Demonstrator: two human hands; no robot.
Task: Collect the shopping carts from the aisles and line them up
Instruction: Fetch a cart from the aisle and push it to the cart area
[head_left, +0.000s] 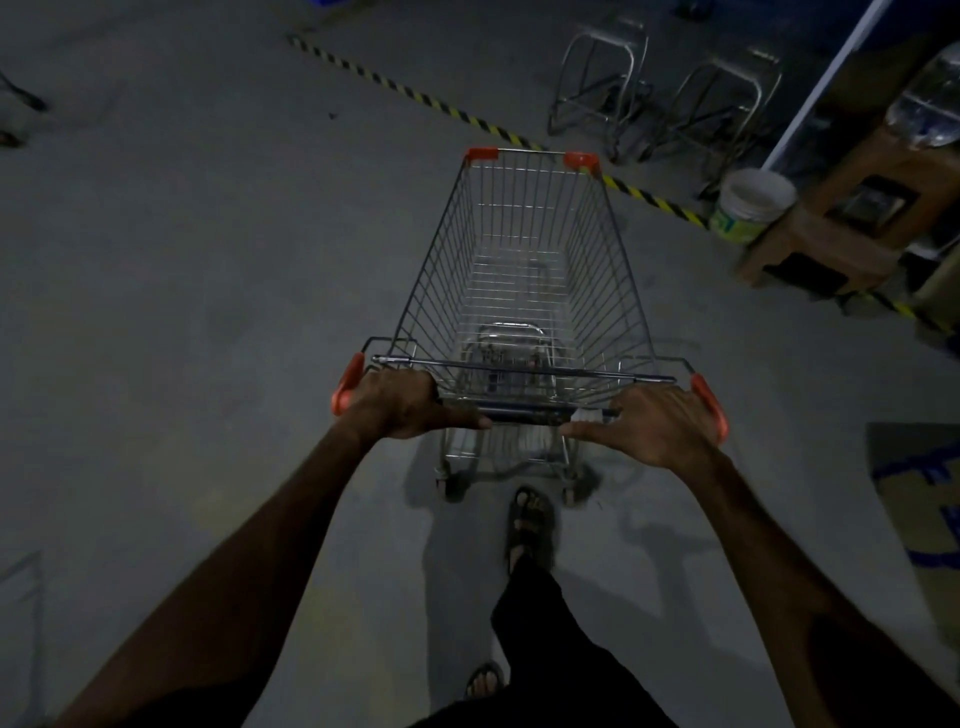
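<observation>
An empty wire shopping cart (524, 270) with orange corner caps stands on the grey floor straight ahead of me, its front pointing away. My left hand (400, 402) grips the left end of its dark handle bar (530, 415), beside the orange end cap. My right hand (654, 423) grips the right end of the same bar, thumb stretched along it. My sandalled feet show below the cart.
A yellow-black striped floor line (415, 93) runs diagonally behind the cart. Beyond it stand two metal frames (670, 98). A white bucket (750, 202), a brown stool (831, 228) and a water bottle (930, 104) crowd the right. Flattened cardboard (924, 499) lies at the right edge.
</observation>
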